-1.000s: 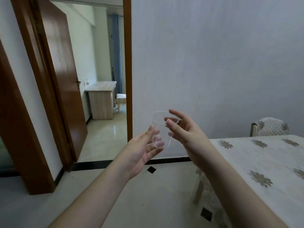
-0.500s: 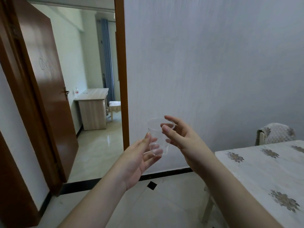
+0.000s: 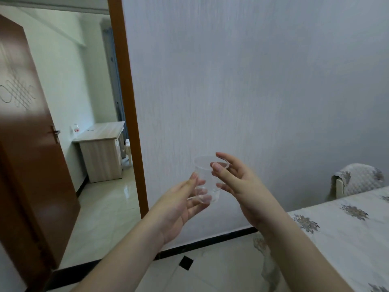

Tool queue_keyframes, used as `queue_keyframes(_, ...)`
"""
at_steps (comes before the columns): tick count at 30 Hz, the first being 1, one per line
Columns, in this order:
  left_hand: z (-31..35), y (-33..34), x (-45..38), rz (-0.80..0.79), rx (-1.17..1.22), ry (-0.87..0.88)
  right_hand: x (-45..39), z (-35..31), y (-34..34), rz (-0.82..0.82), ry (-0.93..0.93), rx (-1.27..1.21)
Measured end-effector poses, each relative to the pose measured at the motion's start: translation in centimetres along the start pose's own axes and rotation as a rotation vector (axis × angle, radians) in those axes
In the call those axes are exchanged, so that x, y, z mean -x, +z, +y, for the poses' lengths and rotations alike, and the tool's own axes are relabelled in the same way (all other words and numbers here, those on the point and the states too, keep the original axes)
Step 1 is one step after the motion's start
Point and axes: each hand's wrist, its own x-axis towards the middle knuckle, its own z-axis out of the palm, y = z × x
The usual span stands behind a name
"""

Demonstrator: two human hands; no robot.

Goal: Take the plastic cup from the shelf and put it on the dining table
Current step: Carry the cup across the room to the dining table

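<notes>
A clear plastic cup (image 3: 207, 178) is held upright in the air at mid-frame, in front of a pale wall. My left hand (image 3: 179, 204) grips its lower part from the left, fingers around the base. My right hand (image 3: 237, 182) holds the rim from the right with thumb and fingers. The dining table (image 3: 345, 234), covered in a white cloth with grey flower prints, fills the lower right corner, below and to the right of the cup. No shelf is in view.
A chair with a patterned cover (image 3: 357, 179) stands behind the table at the wall. An open brown door (image 3: 31, 157) and door frame (image 3: 128, 106) on the left lead to a room with a wooden desk (image 3: 101, 150). Tiled floor lies below.
The view has swung left and tilted up, so the table and doorway sit further right. Both hands keep the same hold on the cup.
</notes>
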Motion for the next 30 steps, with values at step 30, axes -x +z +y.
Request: queue_keyframes(30, 5.0, -8.2, -36.3, -0.221, 0.080, -0.035, -32.1, 10.1, -0.1, 0.148, 0.004, 0.134)
